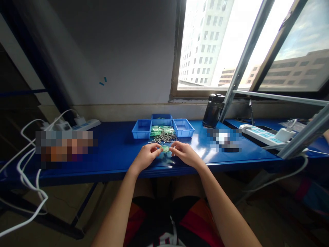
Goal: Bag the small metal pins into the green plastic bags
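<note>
My left hand point(146, 157) and my right hand point(185, 154) rest close together on the blue table point(113, 151), near its front edge. Both pinch a small green piece point(166, 149) held between their fingertips. Just beyond them lies a heap of small green pieces point(161, 130) and a scatter of short metal pins point(163, 138). What the right fingertips hold besides the green piece is too small to make out.
Three blue bins point(141, 129) point(161, 119) point(183, 128) ring the heap. A black jar point(213, 110) stands to the right by a slanted metal frame point(239, 72). Power strips point(84, 124) point(264, 134) and white cables point(28, 178) lie at both sides.
</note>
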Available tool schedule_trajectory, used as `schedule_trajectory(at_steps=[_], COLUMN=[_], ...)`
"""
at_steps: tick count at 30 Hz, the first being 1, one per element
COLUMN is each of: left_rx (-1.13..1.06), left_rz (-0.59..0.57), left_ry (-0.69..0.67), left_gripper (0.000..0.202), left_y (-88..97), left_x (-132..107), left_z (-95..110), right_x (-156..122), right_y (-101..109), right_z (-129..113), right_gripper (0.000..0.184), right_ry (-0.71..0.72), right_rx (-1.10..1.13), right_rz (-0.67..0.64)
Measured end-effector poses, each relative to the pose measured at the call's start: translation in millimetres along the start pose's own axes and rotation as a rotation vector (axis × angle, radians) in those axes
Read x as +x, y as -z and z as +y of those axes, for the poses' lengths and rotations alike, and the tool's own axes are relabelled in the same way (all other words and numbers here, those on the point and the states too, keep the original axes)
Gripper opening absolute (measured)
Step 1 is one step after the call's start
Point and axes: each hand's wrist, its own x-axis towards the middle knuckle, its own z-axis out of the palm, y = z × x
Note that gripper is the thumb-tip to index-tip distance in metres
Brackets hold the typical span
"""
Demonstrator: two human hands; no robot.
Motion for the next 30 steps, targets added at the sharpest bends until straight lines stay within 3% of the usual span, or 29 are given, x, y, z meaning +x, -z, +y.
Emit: schedule_trajectory(at_steps=[5, 14, 30], left_rx=[0.005, -0.054, -0.078], left_rz=[0.073, -0.006, -0.005], left_ry=[-0.037, 0.021, 0.011], left_gripper=[0.029, 0.027, 0.027], left_y=[0.3, 1.0, -0.5], left_x=[1.0, -0.4, 0.6], left_z=[2.0, 3.9, -0.1], right_x=[0.4, 0.8, 0.5], right_y=[-1.1, -1.8, -1.4], right_z=[1.1, 2.5, 1.9], right_gripper=[0.028, 0.025, 0.027], right_ry=[0.015, 0.011, 0.024], right_rx=[0.000, -0.006, -0.015], right_rz=[0.005, 0.025, 0.023])
